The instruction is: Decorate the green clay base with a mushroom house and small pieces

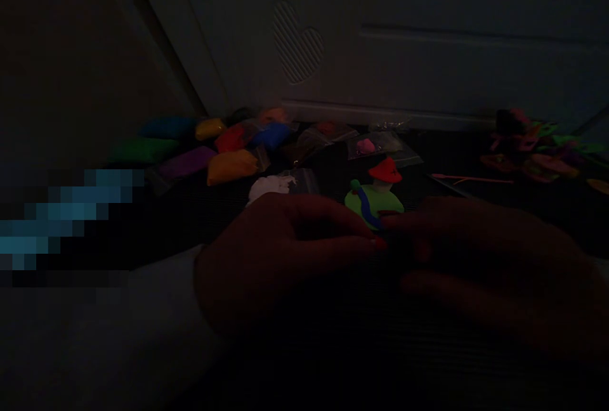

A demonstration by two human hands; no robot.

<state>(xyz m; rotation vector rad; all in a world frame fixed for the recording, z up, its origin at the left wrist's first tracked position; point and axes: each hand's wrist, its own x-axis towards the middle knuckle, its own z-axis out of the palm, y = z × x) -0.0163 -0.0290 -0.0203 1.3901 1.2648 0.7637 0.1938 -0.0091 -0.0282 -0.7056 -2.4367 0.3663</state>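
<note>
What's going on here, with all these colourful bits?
In dim light, the person's left hand pinches a small red piece between finger and thumb. The right hand is close beside it; it's too dark to tell whether it holds anything. Just beyond them sits a green disc bearing a blue strip and a red-topped piece. Colourful bags lie farther back.

Nearest the person, the dark ribbed surface (342, 347) gives a hand room. Ahead, the flat light-green clay base (389, 200) with its red-capped clay figure (385, 172) blocks the way; plastic bags of coloured clay (232, 167) crowd the left, and a grey heart-marked panel (409, 75) closes the back.
</note>
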